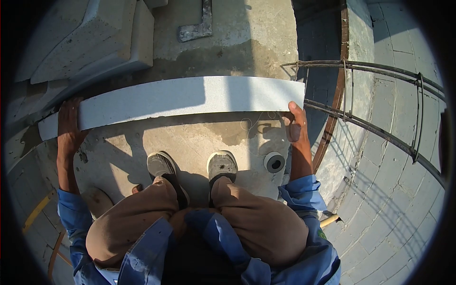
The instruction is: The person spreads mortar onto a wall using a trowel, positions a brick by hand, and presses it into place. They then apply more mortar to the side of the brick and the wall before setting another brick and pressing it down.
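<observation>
A long white block (183,99) spans the view from left to right in front of my feet, part of it in shadow. Near its left end, my left hand (70,124) is closed over the block, fingers laid across the upper face. My right hand (296,124) grips the right end, with the thumb up on the near corner and the other fingers largely hidden beneath. On the concrete by my right forearm stands a white spool (268,160) with a dark centre. Thin line (245,124) curls loosely between the spool and the block.
Large pale blocks (111,40) are stacked at upper left. An L-shaped metal tool (195,32) lies on the concrete beyond the white block. To the right, a rebar cage (375,131) juts across a drop beside a grey block wall (389,161). My shoes (222,164) stand close behind the block.
</observation>
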Demonstrator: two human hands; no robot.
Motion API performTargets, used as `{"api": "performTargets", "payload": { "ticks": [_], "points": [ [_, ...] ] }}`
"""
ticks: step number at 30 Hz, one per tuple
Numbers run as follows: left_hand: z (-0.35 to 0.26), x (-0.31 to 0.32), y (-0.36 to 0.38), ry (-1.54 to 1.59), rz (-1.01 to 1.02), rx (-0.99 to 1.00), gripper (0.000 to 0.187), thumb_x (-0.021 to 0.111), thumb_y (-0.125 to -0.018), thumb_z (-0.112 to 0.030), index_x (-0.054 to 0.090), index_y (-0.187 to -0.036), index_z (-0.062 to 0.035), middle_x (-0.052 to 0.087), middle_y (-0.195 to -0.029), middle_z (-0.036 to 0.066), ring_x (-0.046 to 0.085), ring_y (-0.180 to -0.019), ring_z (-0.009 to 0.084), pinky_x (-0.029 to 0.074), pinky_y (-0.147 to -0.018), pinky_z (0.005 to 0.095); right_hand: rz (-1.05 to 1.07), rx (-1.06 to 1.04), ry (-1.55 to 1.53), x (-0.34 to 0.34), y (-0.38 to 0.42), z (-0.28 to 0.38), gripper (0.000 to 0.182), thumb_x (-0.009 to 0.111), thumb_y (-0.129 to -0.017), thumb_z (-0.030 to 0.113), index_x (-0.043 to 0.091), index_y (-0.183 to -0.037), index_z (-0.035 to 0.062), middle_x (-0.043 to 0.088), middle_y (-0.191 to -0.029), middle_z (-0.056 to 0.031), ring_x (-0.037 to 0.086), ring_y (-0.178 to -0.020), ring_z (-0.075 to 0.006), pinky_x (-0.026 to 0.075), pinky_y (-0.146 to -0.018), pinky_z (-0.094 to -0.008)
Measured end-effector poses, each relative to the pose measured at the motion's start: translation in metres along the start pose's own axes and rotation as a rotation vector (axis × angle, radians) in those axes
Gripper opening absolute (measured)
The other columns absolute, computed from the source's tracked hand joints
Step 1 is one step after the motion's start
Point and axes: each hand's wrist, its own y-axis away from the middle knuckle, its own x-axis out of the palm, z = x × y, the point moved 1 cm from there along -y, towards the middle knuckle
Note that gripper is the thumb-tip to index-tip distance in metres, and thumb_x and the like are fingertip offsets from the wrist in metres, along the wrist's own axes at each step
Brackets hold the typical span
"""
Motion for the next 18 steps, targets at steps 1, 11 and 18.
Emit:
{"api": "performTargets", "payload": {
  "ticks": [1,11,18],
  "points": [
    [0.000,0.000,0.000,0.000,-0.015,0.007,0.102,0.093,-0.061,-0.012,0.043,-0.150,-0.0103,0.048,-0.151,0.017,0.041,-0.143,0.0416,0.034,-0.121,0.0523,0.007,0.018,-0.021,0.000,0.001,-0.001,0.069,0.070,-0.087,0.053,0.063,-0.123,-0.0055,0.070,-0.110,-0.0158,0.070,-0.097,-0.0228,0.055,-0.085,-0.0354],
    [-0.011,-0.014,-0.006,0.037,-0.013,-0.004,0.111,0.094,-0.056,-0.011,0.042,-0.154,-0.0183,0.049,-0.151,0.013,0.044,-0.141,0.0376,0.034,-0.121,0.0522,0.032,0.084,-0.165,-0.001,0.000,-0.009,0.062,0.069,-0.092,0.047,0.059,-0.132,0.0000,0.067,-0.125,-0.0131,0.066,-0.111,-0.0236,0.053,-0.094,-0.0359],
    [-0.018,-0.021,-0.002,0.052,-0.057,-0.036,0.114,0.095,-0.058,-0.019,0.037,-0.157,-0.0199,0.050,-0.151,0.007,0.046,-0.139,0.0309,0.034,-0.123,0.0512,0.114,0.099,-0.190,0.005,0.002,0.006,0.073,0.066,-0.093,0.053,0.051,-0.141,0.0008,0.062,-0.133,-0.0170,0.062,-0.119,-0.0296,0.048,-0.101,-0.0419]
  ]
}}
